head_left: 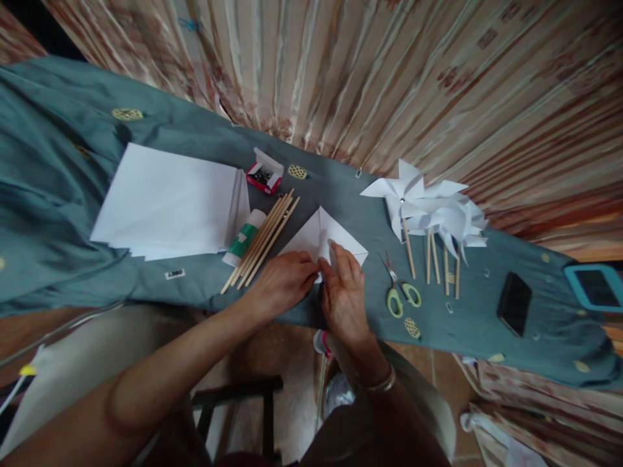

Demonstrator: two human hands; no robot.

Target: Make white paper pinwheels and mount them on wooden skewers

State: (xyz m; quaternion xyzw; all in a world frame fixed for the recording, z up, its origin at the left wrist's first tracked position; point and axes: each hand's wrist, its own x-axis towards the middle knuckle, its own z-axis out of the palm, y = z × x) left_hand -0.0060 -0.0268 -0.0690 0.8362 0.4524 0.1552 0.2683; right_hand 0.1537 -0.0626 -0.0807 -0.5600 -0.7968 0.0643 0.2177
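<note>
A white square of paper (335,228) lies cornerwise at the table's front edge, with slits along its diagonals and a piece curled up at its middle. My left hand (287,279) is closed on its near left side, the fingertips partly hidden. From the right, my right hand (344,292) pinches the curled piece, its thumb close to my left fingers. Green-handled scissors (400,292) lie partly spread to the right of my right hand. Several wooden sticks (265,241) rest beside a green and white glue stick (243,239), left of the paper.
A stack of white sheets (168,198) lies at the left, and a small red box (265,174) of pins stands open behind the sticks. White paper pinwheels (428,201) on sticks overlap at the right. Farther right are a black phone (514,303) and a blue-framed device (594,287). A curtain (341,78) hangs behind.
</note>
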